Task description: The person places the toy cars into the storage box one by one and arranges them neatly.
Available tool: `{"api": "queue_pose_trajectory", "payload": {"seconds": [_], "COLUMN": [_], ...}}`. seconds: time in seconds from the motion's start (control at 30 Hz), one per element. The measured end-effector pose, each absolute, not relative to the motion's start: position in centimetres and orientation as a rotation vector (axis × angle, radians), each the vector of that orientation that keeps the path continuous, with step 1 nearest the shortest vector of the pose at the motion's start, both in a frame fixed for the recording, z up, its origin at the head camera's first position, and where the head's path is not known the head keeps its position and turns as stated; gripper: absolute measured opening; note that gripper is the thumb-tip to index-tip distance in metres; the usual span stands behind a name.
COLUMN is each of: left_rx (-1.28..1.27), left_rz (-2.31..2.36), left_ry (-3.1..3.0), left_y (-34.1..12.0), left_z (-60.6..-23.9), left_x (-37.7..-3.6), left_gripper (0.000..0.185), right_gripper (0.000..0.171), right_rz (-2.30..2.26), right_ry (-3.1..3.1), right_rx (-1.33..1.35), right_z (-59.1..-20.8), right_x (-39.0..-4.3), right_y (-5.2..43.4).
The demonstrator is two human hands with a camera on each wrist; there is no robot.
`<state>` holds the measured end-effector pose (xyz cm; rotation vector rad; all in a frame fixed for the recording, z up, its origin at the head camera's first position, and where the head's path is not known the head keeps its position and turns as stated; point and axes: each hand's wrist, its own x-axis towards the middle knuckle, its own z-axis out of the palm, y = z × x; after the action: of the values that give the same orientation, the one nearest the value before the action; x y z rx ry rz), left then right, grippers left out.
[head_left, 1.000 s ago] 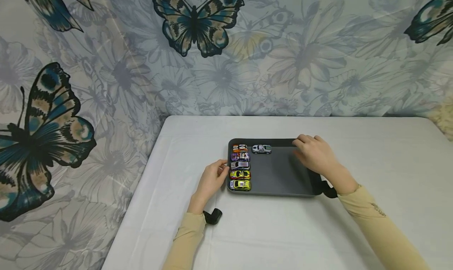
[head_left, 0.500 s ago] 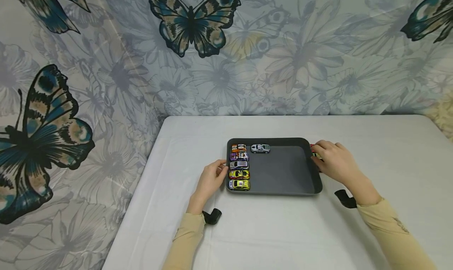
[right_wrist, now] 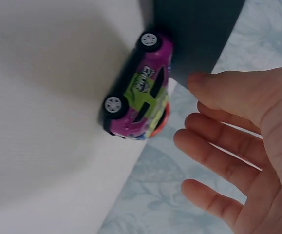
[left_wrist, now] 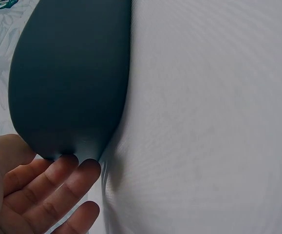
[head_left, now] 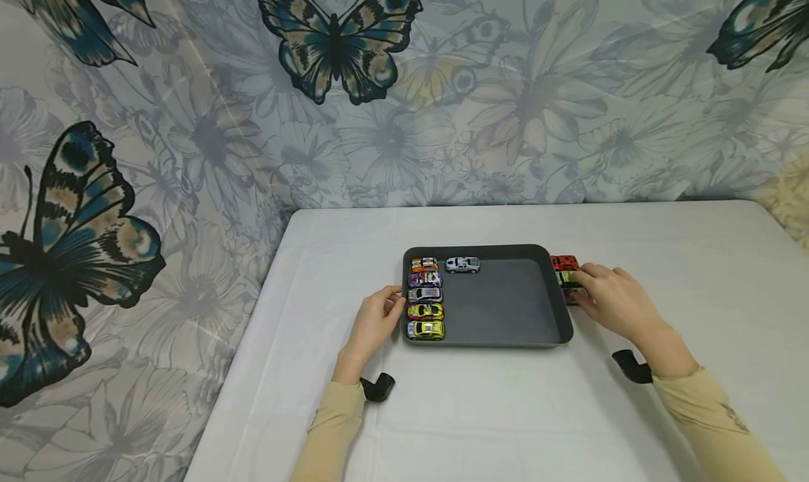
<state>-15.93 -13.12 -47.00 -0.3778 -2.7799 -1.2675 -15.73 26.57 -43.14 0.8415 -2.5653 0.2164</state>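
The left hand [head_left: 374,325] touches the gray tray [head_left: 496,305] at its left end with loose, half-open fingers. The right hand [head_left: 618,301], fingers apart and holding nothing, is near the purple-green car [right_wrist: 144,92] just outside the tray's right end; six toy cars [head_left: 425,295] sit inside.

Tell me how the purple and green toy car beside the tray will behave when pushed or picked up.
The purple and green toy car will probably roll lengthwise if nudged, judging by its wheels. Looking smooth and rounded, it may slip a little when pinched. Sitting low and long, it seems unlikely to tip.
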Motion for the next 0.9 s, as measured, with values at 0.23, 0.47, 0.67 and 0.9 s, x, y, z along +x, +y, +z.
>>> {"api": "queue_pose_trajectory", "payload": {"seconds": [0.23, 0.47, 0.67, 0.9], "left_rx": [-0.399, -0.377, -0.377, -0.379], "left_rz": [-1.275, -1.265, -1.264, -1.270], "left_ry": [-2.765, -2.784, -2.786, -2.783], "left_y": [-13.1, -13.1, -13.1, -13.1], "left_z": [-46.9, -46.9, -46.8, -46.9], "left_x": [-15.9, -15.8, -15.8, -15.8], "left_gripper": [0.028, 0.028, 0.028, 0.028], "right_gripper": [0.036, 0.035, 0.033, 0.032], "right_rz": [0.188, 0.182, 0.200, 0.211], "right_ry": [-2.638, -2.667, -2.671, -2.655], "right_rx": [0.818, 0.810, 0.792, 0.800], "right_z": [-43.7, -44.2, -44.7, -44.8], "right_x": [-15.5, -15.5, -15.6, -15.6], "right_y": [26.8, 27.2, 27.5, 27.6]}}
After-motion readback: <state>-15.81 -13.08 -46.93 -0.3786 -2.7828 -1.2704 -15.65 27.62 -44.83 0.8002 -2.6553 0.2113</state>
